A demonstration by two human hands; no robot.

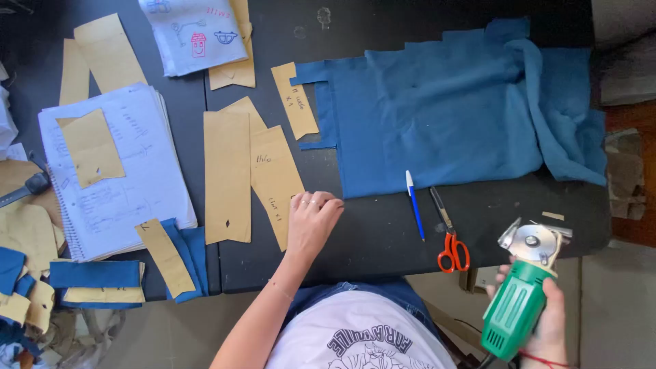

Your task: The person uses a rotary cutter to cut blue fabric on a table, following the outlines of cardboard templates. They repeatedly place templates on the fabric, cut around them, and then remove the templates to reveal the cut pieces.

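Right hand (547, 321) grips green rotary cutter (521, 301) off desk's (383, 239) near right edge; left hand (311, 222) rests loosely curled, empty, beside paper patterns (273, 178). Risk: exposed blade snagging blue fabric (451, 109) or nicking fingers.

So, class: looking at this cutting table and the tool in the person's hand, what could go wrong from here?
1. The right hand holds a green rotary cutter off the table edge; its exposed round blade could catch skin or clothing.
2. The left hand rests on the table beside the blue fabric; fingers may stray into a cut.
3. The orange-handled scissors and the pen lie just below the fabric and could get knocked off.
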